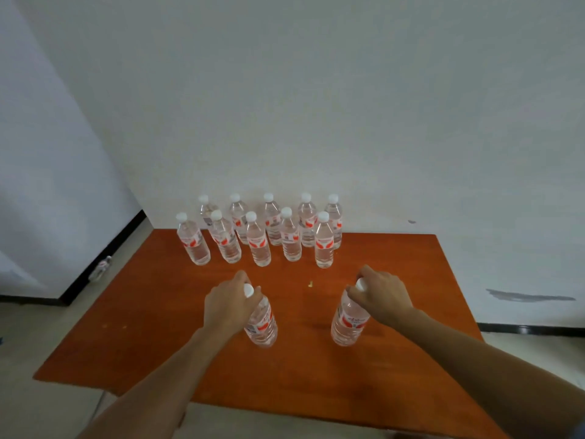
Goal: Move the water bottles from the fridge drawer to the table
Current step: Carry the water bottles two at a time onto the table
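Observation:
Two clear water bottles with red-and-white labels and white caps stand upright on the orange-brown wooden table (395, 359). My left hand (226, 307) grips the neck of the left bottle (262, 326) just under its cap. My right hand (383, 296) holds the right bottle (348, 321) the same way, at its top. Both bottles' bases rest on or just above the tabletop; I cannot tell which. Several more bottles of the same kind (261, 239) stand in two rows at the table's far edge, against the white wall.
A small yellowish crumb (311, 283) lies on the table between my hands. One more bottle (100, 269) lies on the floor at the left, by the black baseboard. The fridge drawer is out of view. White walls close the far and left sides.

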Demonstrator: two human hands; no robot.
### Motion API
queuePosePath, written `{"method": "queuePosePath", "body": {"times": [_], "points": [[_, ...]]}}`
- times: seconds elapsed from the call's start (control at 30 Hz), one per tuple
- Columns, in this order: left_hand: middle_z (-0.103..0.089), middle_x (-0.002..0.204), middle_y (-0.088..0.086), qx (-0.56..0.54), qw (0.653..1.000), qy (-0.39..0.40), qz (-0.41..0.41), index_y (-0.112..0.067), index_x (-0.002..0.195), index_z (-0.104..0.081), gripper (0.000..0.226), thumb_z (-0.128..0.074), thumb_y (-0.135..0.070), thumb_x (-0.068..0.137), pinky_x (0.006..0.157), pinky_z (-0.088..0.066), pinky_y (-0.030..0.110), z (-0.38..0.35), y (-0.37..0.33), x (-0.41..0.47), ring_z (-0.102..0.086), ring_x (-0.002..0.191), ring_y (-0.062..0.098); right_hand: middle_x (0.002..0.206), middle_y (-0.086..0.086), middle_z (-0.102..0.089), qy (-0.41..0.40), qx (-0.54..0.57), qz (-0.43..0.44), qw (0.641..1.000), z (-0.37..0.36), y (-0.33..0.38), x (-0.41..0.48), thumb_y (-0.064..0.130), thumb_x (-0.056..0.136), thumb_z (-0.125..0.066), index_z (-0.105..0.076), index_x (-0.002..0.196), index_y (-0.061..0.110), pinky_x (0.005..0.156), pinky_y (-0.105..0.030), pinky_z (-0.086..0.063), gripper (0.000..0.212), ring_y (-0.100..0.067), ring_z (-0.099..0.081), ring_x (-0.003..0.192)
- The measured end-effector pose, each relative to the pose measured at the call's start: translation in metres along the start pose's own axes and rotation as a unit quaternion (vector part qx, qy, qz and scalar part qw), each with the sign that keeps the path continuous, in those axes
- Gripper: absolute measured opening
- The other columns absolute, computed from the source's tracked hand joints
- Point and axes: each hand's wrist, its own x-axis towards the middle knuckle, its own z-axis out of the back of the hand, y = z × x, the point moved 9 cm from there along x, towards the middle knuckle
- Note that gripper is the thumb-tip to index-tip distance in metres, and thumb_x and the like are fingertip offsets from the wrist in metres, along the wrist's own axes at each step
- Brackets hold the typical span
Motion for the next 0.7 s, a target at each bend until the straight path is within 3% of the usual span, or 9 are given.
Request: {"method": "queuePosePath", "body": {"times": [0.17, 0.4, 0.6, 0.7], "points": [[-0.061, 0.076, -0.008, -0.030, 0.999, -0.026, 0.022, -0.020, 0.090, -0.053, 0.024, -0.057, -0.043, 0.090, 0.059, -0.043, 0.025, -0.006, 0.045, 0.062, -0.060, 0.068, 0.011, 0.071, 0.013, -0.051, -0.019, 0.020, 0.020, 0.999, -0.013, 0.038, 0.066, 0.050, 0.090, -0.054, -0.048, 0.091, 0.025, 0.051, -0.018, -0.037, 0.025, -0.007, -0.054, 0.063], [-0.065, 0.087, -0.007, -0.040, 0.999, -0.001, 0.012, -0.021, 0.102, -0.055, 0.025, -0.061, -0.041, 0.089, 0.069, -0.054, 0.032, -0.036, 0.077, 0.161, -0.064, 0.078, 0.013, 0.091, 0.004, -0.066, -0.006, 0.068, 0.025, 0.997, -0.062, 0.078, 0.173, 0.050, 0.089, -0.055, -0.056, 0.101, 0.021, 0.065, -0.028, -0.056, 0.031, -0.011, -0.062, 0.073], [-0.065, 0.092, -0.004, -0.026, 0.999, 0.021, -0.003, -0.018, 0.104, -0.055, 0.030, -0.063, -0.042, 0.089, 0.068, -0.049, 0.026, -0.062, 0.099, 0.224, -0.060, 0.077, 0.012, 0.103, 0.002, -0.066, 0.022, 0.046, 0.045, 0.998, -0.095, 0.114, 0.225, 0.050, 0.090, -0.053, -0.052, 0.106, 0.024, 0.075, -0.034, -0.052, 0.031, -0.018, -0.063, 0.086], [-0.065, 0.091, -0.004, -0.025, 0.999, 0.039, -0.014, -0.020, 0.102, -0.054, 0.028, -0.061, -0.043, 0.088, 0.069, -0.052, 0.029, -0.074, 0.108, 0.246, -0.063, 0.079, 0.014, 0.103, 0.004, -0.064, 0.027, 0.026, 0.028, 0.999, -0.103, 0.121, 0.239, 0.049, 0.091, -0.052, -0.051, 0.108, 0.024, 0.068, -0.028, -0.046, 0.031, -0.016, -0.061, 0.086]]}}
